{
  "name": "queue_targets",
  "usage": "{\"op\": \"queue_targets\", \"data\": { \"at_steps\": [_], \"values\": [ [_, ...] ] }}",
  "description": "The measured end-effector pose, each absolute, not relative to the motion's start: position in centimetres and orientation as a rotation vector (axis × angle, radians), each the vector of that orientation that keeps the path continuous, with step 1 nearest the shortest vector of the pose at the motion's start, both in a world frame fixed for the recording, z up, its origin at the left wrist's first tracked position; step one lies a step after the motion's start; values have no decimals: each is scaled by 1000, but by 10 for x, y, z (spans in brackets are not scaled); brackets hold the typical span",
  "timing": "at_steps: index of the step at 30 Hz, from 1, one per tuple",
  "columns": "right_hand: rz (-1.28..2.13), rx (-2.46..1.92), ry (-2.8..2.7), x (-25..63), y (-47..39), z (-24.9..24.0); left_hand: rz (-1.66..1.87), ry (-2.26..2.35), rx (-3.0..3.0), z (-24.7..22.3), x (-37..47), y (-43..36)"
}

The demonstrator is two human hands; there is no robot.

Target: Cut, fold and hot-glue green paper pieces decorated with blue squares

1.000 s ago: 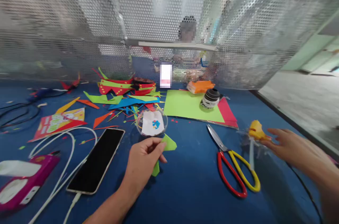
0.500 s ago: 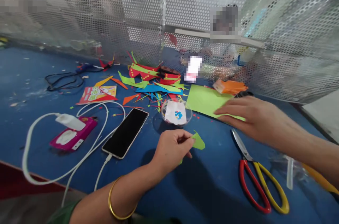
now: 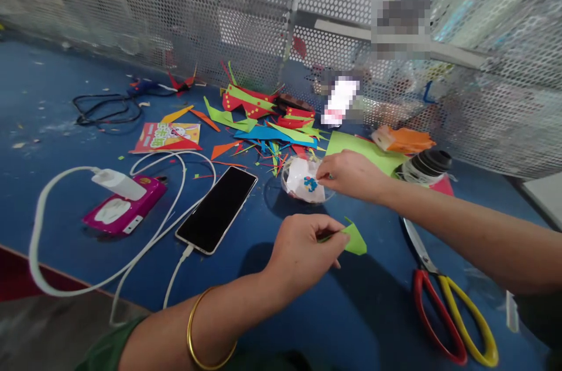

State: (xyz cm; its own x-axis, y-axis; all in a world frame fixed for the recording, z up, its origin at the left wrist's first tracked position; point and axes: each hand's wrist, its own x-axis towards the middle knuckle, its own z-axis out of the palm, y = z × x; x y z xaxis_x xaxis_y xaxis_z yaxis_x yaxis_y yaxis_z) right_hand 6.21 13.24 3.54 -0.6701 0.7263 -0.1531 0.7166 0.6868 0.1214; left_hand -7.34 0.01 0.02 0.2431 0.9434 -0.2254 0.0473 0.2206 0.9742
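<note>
A small folded piece of green paper (image 3: 355, 240) is pinched between the thumb and fingers of my left hand (image 3: 305, 248), above the blue table. My right hand (image 3: 351, 175) reaches over the right side of a clear round dish (image 3: 325, 195). Its fingertips are pressed together at small blue pieces (image 3: 310, 184) lying on white paper (image 3: 295, 177) in the dish; whatever they hold is too small to make out. Behind my right hand lies a green sheet (image 3: 351, 144).
Scissors (image 3: 432, 271) lie at the right, near a dark spool (image 3: 428, 165). A phone (image 3: 217, 210) with a white cable and a magenta device (image 3: 125, 207) are at the left. Coloured paper scraps (image 3: 272, 131) lie before a perforated metal screen (image 3: 246, 20).
My right hand has moved left from the green sheet to the dish, and its fingers have closed together. My left hand keeps the green paper. The view has shifted slightly.
</note>
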Motion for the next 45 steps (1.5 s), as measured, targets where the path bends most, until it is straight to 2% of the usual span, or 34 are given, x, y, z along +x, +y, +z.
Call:
{"op": "queue_targets", "data": {
  "at_steps": [22, 33, 36, 42, 45],
  "values": [
    [181, 1216, 2572, 47, 129, 25, 856, 1142, 1200, 1, -73, 2],
    [-40, 1496, 2638, 54, 127, 44, 844, 1190, 1235, -3, -74, 3],
    [-243, 1627, 2663, 62, 125, 59, 851, 1193, 1240, -3, -74, 5],
    [-1084, 1994, 2773, 83, 81, 91, 864, 1207, 1204, 0, -75, 8],
    [-1213, 2201, 2873, 94, 35, 95, 888, 1199, 1166, 4, -75, 7]
  ]
}}
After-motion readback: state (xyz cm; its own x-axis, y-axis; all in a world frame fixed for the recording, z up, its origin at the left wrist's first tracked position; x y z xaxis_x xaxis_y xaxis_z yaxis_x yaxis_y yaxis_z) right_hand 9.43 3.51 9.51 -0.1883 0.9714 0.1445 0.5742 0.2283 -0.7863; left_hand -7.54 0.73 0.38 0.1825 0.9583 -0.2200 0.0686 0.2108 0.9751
